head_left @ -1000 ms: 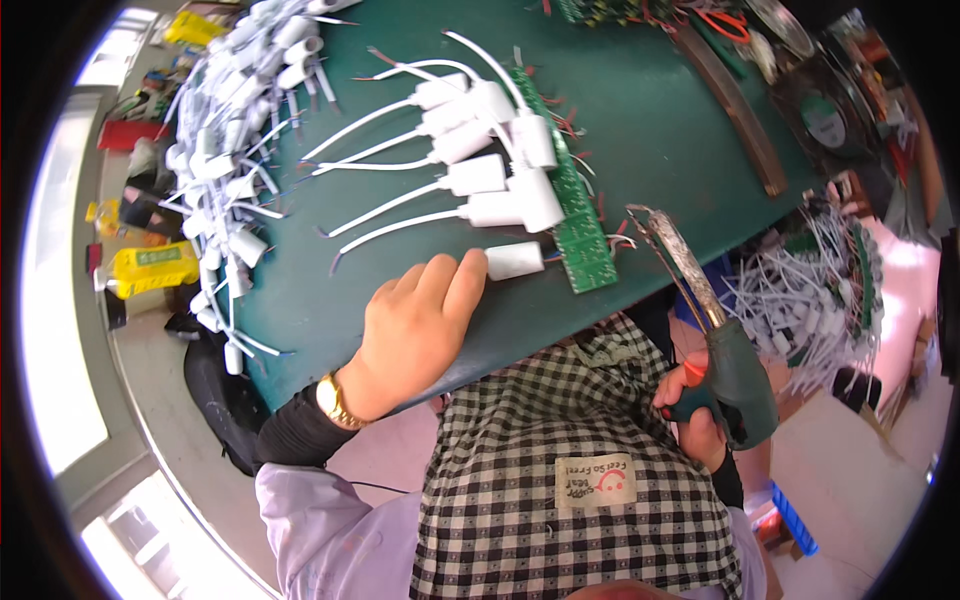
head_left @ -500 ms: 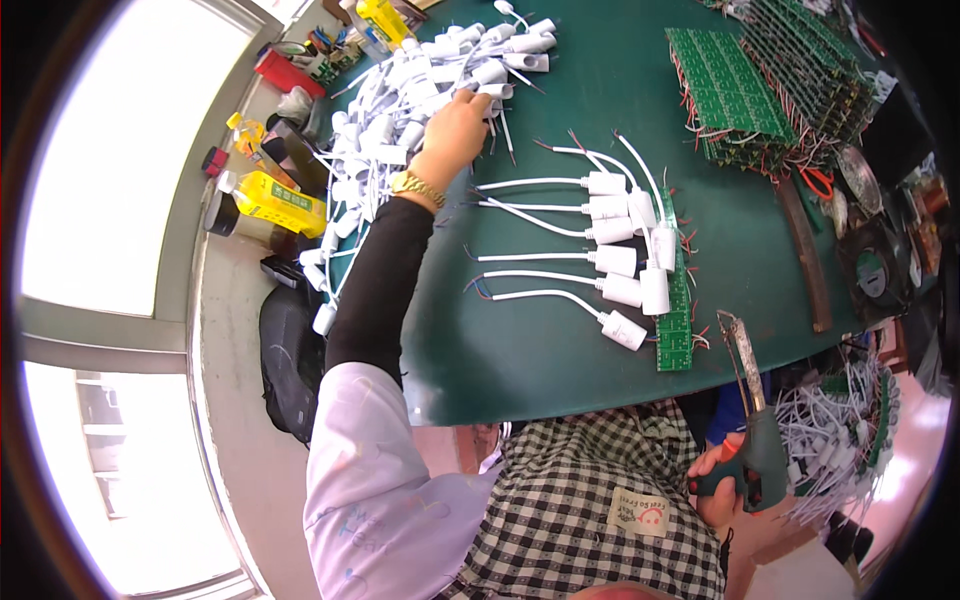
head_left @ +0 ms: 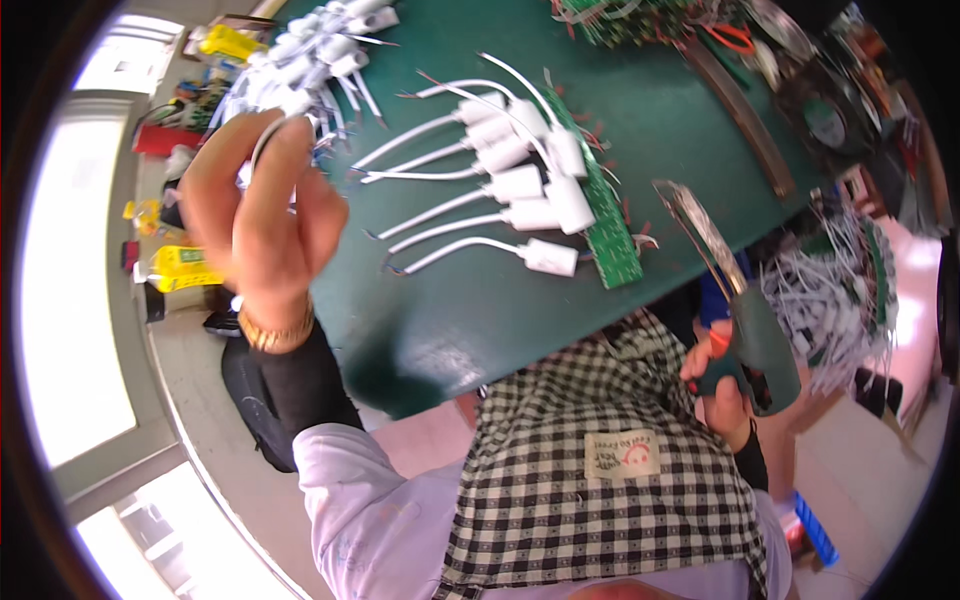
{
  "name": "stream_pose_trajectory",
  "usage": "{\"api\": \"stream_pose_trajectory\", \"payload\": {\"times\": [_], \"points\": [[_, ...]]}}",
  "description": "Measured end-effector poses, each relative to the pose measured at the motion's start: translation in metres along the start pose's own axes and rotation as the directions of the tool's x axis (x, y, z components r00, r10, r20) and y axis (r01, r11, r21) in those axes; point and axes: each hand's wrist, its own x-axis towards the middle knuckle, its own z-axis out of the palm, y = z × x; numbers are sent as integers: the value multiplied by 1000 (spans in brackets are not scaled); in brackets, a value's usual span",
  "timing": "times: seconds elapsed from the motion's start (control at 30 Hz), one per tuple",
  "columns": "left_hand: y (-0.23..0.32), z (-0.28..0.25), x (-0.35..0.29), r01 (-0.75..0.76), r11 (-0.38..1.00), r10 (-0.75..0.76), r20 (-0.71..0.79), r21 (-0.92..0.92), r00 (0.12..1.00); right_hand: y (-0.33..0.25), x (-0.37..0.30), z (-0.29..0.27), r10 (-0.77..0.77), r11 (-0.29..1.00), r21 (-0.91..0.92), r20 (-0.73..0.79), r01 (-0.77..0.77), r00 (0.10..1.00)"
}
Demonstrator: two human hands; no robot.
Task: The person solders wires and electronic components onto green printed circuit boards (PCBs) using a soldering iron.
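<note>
White cable is pinched in the left hand, well left of the green circuit board; the right hand curls round a soldering gun. Fetching seems in hand; the next move likely calls for careful placing. The left-side yellow bottle has unclear contents.

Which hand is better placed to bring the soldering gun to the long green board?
Likely the right hand: it holds the soldering gun, close to the long green board. The left hand is farther off, a white wire in its grip.
</note>
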Motion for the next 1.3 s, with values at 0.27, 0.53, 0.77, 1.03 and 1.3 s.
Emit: {"api": "stream_pose_trajectory", "payload": {"times": [0.27,0.53,0.77,1.03,1.3], "points": [[107,8,7,182,805,132,469,-564,873,-11,2,7,-81,995,-75,-114,73,990],[160,73,-39,443,743,-155,515,-502,843,-10,-11,3,-50,984,-176,-98,33,994],[162,83,-45,468,713,-268,415,-522,870,-4,-21,-1,-7,995,-100,-78,-1,997],[167,81,-46,500,729,-305,434,-467,848,-1,-25,-3,-10,996,-84,5,11,1000],[173,82,-46,518,746,-356,408,-418,841,-4,-27,1,18,997,-72,-13,-19,1000]]}}
